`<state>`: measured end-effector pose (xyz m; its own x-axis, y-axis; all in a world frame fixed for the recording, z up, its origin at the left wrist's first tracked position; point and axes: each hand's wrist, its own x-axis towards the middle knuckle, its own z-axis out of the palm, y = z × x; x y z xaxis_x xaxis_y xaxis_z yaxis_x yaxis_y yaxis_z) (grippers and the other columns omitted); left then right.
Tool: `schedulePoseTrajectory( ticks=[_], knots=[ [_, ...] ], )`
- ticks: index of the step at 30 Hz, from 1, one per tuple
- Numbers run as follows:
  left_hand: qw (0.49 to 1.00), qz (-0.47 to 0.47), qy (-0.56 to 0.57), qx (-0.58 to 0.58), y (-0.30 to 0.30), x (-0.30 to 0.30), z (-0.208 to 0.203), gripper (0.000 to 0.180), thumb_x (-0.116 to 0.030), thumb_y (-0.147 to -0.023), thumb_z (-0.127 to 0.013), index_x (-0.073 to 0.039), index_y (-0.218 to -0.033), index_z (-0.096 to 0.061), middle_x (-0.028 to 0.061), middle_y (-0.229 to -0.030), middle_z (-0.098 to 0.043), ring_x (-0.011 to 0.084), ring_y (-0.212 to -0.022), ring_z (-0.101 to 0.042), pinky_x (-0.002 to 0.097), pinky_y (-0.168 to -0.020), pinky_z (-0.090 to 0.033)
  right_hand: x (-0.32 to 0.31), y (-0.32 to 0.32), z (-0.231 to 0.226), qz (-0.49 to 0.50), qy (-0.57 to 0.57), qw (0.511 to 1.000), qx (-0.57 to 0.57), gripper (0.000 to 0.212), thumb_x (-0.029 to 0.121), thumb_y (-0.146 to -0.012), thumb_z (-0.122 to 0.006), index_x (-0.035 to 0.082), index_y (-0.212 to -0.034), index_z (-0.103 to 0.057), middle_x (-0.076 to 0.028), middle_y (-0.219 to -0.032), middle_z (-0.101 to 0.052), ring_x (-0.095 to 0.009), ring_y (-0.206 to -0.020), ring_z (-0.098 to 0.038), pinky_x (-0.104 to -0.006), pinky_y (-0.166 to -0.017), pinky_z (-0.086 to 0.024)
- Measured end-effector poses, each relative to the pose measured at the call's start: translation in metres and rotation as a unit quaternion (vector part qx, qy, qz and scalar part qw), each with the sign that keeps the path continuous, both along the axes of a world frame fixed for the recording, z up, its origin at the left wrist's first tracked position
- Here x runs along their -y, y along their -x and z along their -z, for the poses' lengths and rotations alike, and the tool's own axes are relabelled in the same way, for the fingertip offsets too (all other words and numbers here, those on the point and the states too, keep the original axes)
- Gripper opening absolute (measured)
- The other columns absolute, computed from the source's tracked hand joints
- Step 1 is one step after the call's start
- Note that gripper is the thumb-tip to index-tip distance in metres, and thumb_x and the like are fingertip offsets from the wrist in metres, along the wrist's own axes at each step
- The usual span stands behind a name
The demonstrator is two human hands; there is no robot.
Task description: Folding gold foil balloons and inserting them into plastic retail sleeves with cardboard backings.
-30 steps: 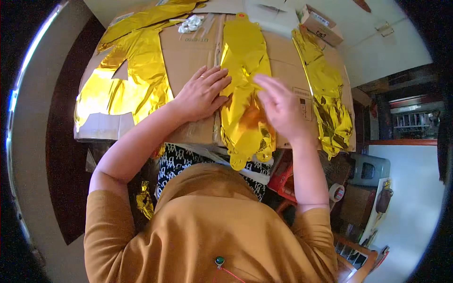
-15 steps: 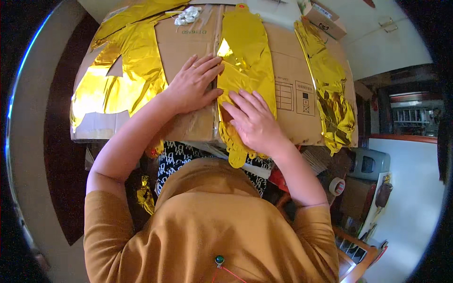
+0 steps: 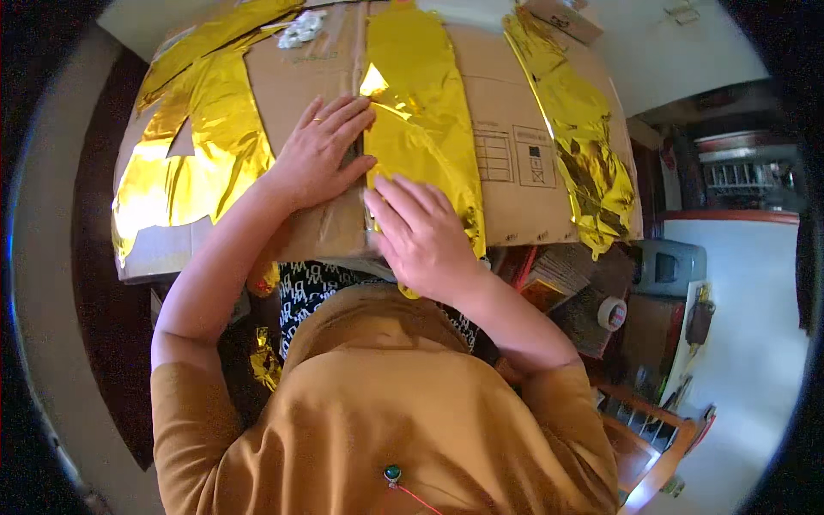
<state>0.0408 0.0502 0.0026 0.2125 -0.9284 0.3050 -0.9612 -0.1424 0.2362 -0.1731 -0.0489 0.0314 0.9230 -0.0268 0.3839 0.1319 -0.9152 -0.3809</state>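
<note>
A flat, uninflated gold foil balloon [image 3: 421,94] lies lengthwise on a large cardboard box [image 3: 318,94] in front of me. My left hand [image 3: 319,159] rests palm down on the cardboard, with its fingertips at the balloon's left edge. Its fingers are stretched out. Over the balloon's near end is my right hand [image 3: 425,236], its fingers extended and a little bent, slightly blurred. Whether its palm presses the foil cannot be seen. The near tip of the foil is mostly hidden behind that hand.
More gold foil pieces lie at left [image 3: 215,137] and right [image 3: 584,146] on the box. A white crumpled bundle [image 3: 302,30] sits at the far side, and a small carton [image 3: 562,19] at the far right. Below right are a tape roll [image 3: 611,314] and a grey stool [image 3: 669,266].
The view has shifted, so the box and foil appear farther left and higher. My right hand has slid nearer to me and left over the foil's near end. My left hand stays at its edge.
</note>
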Motion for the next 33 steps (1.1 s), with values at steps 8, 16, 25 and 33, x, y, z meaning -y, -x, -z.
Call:
schedulePoseTrajectory(
  ticks=[8,16,25,33],
  knots=[
    [1.0,0.007,-0.002,-0.003,-0.009,0.008,-0.004,0.059,-0.033,-0.091,-0.066,-0.007,-0.142,-0.049,0.0129,-0.15,-0.047,0.0338,-0.143,-0.037,0.0564,-0.118,-0.024,-0.003,-0.005,0.021,0.032,0.064,0.997,-0.01,0.052,0.019,-0.081,-0.073,-0.002,-0.126,-0.059,-0.02,-0.133,-0.056,-0.037,-0.125,-0.05,-0.0482,-0.106,-0.04],
    [0.999,0.037,-0.006,0.036,-0.065,0.044,-0.004,0.058,-0.036,-0.094,-0.063,-0.004,-0.141,-0.05,0.0141,-0.149,-0.048,0.0328,-0.143,-0.038,0.0565,-0.119,-0.024,-0.006,-0.006,0.016,0.042,0.051,0.997,-0.031,0.054,0.019,-0.079,-0.074,-0.003,-0.126,-0.058,-0.022,-0.135,-0.055,-0.039,-0.127,-0.051,-0.0486,-0.106,-0.04],
    [0.996,-0.011,0.088,-0.008,-0.107,0.07,0.018,0.052,-0.039,-0.093,-0.063,-0.005,-0.133,-0.058,0.0154,-0.143,-0.053,0.0319,-0.136,-0.046,0.052,-0.117,-0.029,-0.006,-0.007,0.015,0.039,0.053,0.997,-0.028,0.055,0.02,-0.078,-0.075,-0.004,-0.124,-0.059,-0.023,-0.134,-0.055,-0.039,-0.125,-0.052,-0.0479,-0.105,-0.042],
    [0.992,-0.019,0.105,0.062,-0.041,0.052,-0.011,0.05,-0.03,-0.09,-0.069,-0.005,-0.132,-0.057,0.016,-0.139,-0.056,0.0339,-0.133,-0.049,0.0534,-0.115,-0.032,0.0,-0.003,0.013,0.048,0.009,0.999,-0.013,0.054,0.022,-0.079,-0.076,-0.003,-0.124,-0.06,-0.02,-0.132,-0.057,-0.037,-0.122,-0.054,-0.0462,-0.102,-0.044]
  ],
)
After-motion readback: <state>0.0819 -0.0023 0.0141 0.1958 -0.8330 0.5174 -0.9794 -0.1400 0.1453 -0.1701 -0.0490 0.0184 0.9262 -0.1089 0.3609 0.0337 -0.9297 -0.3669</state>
